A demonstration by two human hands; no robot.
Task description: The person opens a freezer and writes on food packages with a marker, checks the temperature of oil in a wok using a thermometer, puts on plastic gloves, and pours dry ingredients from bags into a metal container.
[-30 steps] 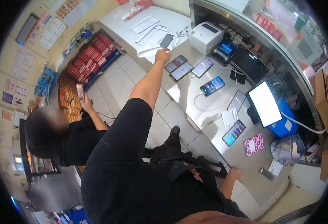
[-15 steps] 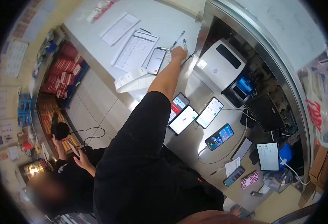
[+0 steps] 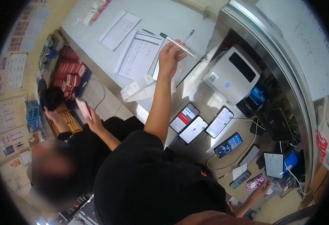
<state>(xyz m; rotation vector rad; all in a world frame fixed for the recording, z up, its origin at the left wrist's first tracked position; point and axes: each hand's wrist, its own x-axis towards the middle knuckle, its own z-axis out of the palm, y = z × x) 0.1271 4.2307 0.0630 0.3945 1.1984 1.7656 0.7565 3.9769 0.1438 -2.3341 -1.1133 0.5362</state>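
My left hand [image 3: 169, 56], at the end of a bare forearm, is raised above the counter. Its fingers pinch a clear-barrelled pen [image 3: 187, 49] with a dark cap end, which slants across the fingertips. Below it lie a ruled paper form [image 3: 140, 54], a curling paper strip [image 3: 138, 88] and a phone mostly covered by my wrist. At lower right, my right hand [image 3: 260, 190] rests low over the counter, beside a pink patterned phone-sized item [image 3: 255, 182]. Its fingers are too small and partly hidden to show whether they grip anything.
Several lit phones [image 3: 193, 129] and a tablet [image 3: 274, 165] lie along the counter with loose cables. A grey machine [image 3: 234, 75] stands at the back right, near a metal frame [image 3: 284, 48]. Another person [image 3: 97, 131] at left holds a phone [image 3: 82, 108] and a dark object.
My left hand has lifted off the counter with the pen in its fingers. My right hand has come into view at lower right. The other person's hands have shifted.
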